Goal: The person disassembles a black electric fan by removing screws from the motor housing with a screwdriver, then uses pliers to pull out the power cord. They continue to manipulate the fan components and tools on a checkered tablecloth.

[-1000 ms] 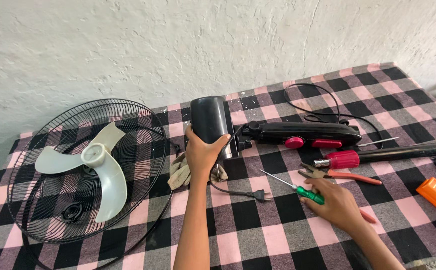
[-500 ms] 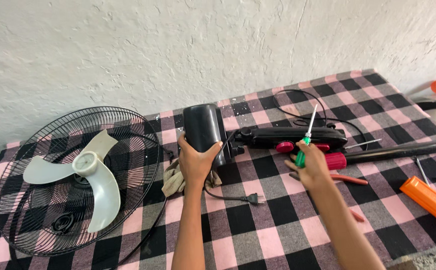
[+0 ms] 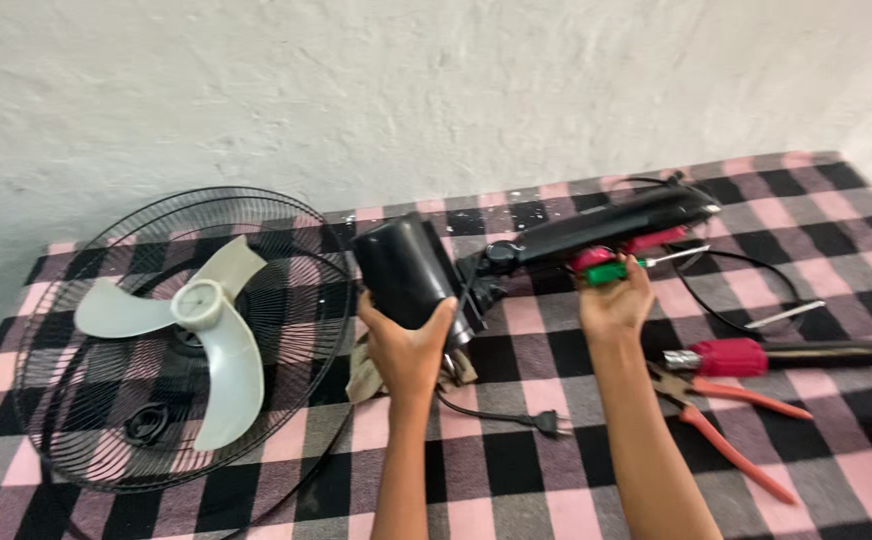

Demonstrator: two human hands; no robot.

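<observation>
Far left: fan cage [image 3: 86, 400] lying flat on the checked tablecloth [image 3: 556, 480], with a white blade [image 3: 201, 320] resting inside it. Just right of that, left hand [image 3: 406, 345] wrapped around the lower end of the black motor housing [image 3: 401, 270], fingers curled and gripping, housing lifted a bit off the cloth. Black fan arm [image 3: 606, 225] attached to the housing's right side, long axis running up and to the right toward the wall, far end raised. Loose plug [image 3: 548, 424] on its cord lying below, between the two forearms. Right hand [image 3: 616, 300] closed on a green-handled screwdriver [image 3: 636, 265], held right up against the underside of the arm, shaft pointing right. Further right on the cloth: a red-handled tool [image 3: 731, 355], then orange-handled pliers [image 3: 736, 420] just below it.
</observation>
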